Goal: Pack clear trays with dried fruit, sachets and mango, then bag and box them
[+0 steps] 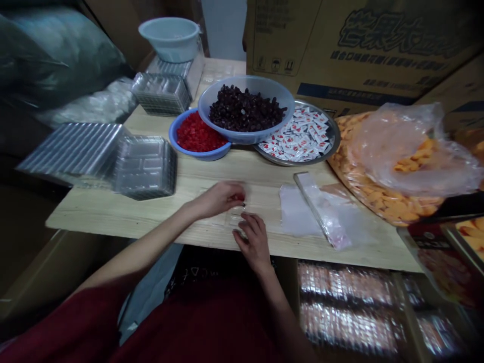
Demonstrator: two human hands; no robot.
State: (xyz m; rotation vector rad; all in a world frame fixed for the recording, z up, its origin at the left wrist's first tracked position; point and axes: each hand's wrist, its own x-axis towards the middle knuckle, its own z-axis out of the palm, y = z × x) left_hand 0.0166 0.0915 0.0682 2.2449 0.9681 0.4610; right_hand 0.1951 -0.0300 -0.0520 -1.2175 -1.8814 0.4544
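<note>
My left hand (221, 197) is over the middle of the table, its fingers pinched together. A bit of red shows among its fingers and a tiny dark spot lies at the tips; blur hides what they hold. Below it lies a clear plastic compartment tray (233, 218), hard to see against the wood. My right hand (255, 239) is at the tray's right side, fingers bent but apart, fingertips by its edge. Beyond the hands stand a blue bowl of red pieces (198, 132), a bowl of dark pieces (247, 110) resting above it, and a metal basin of white sachets (302, 136).
Stacked clear trays (145, 164) and ridged clear plastic (79, 148) stand left. A pale bowl (170, 38) is behind. To the right are plastic film with a long strip (317, 206) and a bag of orange pieces (393, 186). Cardboard boxes (340, 55) stand behind.
</note>
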